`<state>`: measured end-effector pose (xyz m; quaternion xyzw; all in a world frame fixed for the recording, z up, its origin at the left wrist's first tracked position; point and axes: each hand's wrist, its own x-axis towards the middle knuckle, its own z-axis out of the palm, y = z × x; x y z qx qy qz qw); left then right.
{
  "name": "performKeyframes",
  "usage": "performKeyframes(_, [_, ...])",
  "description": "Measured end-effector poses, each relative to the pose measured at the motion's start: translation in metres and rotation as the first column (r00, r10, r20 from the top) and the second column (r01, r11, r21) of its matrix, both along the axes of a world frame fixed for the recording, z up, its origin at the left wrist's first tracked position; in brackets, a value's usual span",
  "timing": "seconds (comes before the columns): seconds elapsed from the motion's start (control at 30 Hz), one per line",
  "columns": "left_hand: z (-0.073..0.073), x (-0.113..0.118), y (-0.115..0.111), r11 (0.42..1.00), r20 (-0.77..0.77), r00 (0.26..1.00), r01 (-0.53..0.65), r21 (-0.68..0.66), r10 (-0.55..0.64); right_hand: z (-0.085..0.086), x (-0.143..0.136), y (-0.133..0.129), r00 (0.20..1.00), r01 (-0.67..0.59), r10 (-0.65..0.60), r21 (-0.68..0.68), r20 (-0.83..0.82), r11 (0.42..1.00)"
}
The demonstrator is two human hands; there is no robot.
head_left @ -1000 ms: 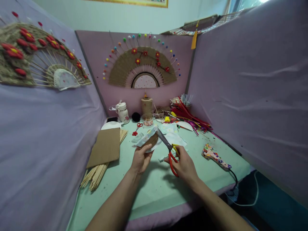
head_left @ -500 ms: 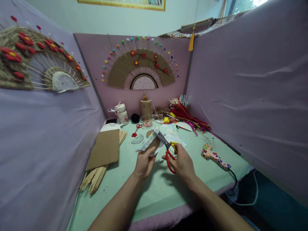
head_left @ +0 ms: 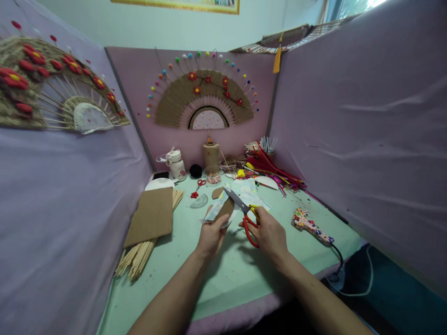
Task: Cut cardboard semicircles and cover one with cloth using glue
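Observation:
My left hand point(head_left: 212, 234) is closed on a piece of brown cardboard point(head_left: 224, 210) with pale floral fabric point(head_left: 215, 207) along its left side. The thumb presses on the lower end of the cardboard. In my right hand point(head_left: 270, 232) are scissors point(head_left: 240, 203) with red and yellow handles. Their blades lie across the upper edge of the cardboard and fabric, pointing up and left. More of the light blue floral fabric point(head_left: 247, 188) rests on the table behind the blades. A small rounded cardboard piece point(head_left: 217, 193) lies just beyond the held one.
A patterned glue gun point(head_left: 312, 226) lies at right with its cord over the edge. At left, a cardboard sheet point(head_left: 153, 211) covers thin sticks point(head_left: 139, 260). Small red scissors point(head_left: 200, 184), a protractor point(head_left: 199, 201), a twine spool point(head_left: 211, 154) and a white bottle point(head_left: 177, 165) stand or lie farther back.
The scissors have shifted slightly right, and their blades look closer together. My left hand has moved a little to the right, and the held cardboard has turned slightly.

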<state>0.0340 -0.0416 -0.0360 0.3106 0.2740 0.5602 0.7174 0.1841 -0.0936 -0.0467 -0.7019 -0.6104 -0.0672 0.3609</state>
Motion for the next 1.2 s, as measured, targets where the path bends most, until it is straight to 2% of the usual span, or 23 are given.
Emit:
performKeyframes(0.2, [-0.001, -0.001, 0.0, 0.999, -0.029, 0.999, 0.03, 0.015, -0.03, 0.004, 0.003, -0.001, 0.995, 0.047, -0.044, -0.03, 0.093, 0.998])
performKeyframes(0.53, [-0.001, -0.001, 0.004, 0.999, -0.086, 0.995, 0.043, -0.022, -0.044, 0.016, 0.024, -0.002, 0.981, 0.076, -0.051, -0.127, 0.188, 0.989])
performKeyframes(0.63, [0.003, -0.003, 0.004, 0.998, -0.064, 0.996, 0.057, -0.039, -0.059, 0.022, 0.031, -0.002, 0.985, 0.107, -0.084, -0.157, 0.152, 0.982])
performKeyframes(0.7, [0.006, -0.005, 0.005, 0.995, -0.041, 0.996, 0.075, -0.068, -0.078, 0.025, 0.037, 0.0, 0.985, 0.163, -0.15, -0.165, 0.091, 0.973])
performKeyframes(0.77, [0.009, -0.007, 0.005, 0.989, -0.017, 0.993, 0.118, -0.094, -0.12, 0.025, 0.046, 0.003, 0.976, 0.215, -0.215, -0.166, 0.016, 0.962])
performKeyframes(0.83, [0.011, -0.01, 0.006, 0.982, 0.004, 0.987, 0.159, -0.104, -0.16, 0.022, 0.055, 0.008, 0.971, 0.216, -0.231, -0.183, -0.066, 0.959])
performKeyframes(1.03, [0.011, -0.015, 0.009, 0.977, -0.008, 0.984, 0.177, -0.117, -0.18, 0.006, 0.066, 0.018, 0.935, 0.054, -0.143, -0.269, -0.325, 0.962])
performKeyframes(1.1, [0.01, -0.014, 0.009, 0.979, -0.038, 0.984, 0.167, -0.117, -0.173, 0.004, 0.062, 0.017, 0.859, -0.102, -0.055, -0.276, -0.509, 0.956])
performKeyframes(1.2, [0.008, -0.012, 0.008, 0.984, -0.096, 0.982, 0.156, -0.09, -0.165, 0.005, 0.055, 0.014, 0.691, -0.334, 0.086, -0.211, -0.718, 0.919])
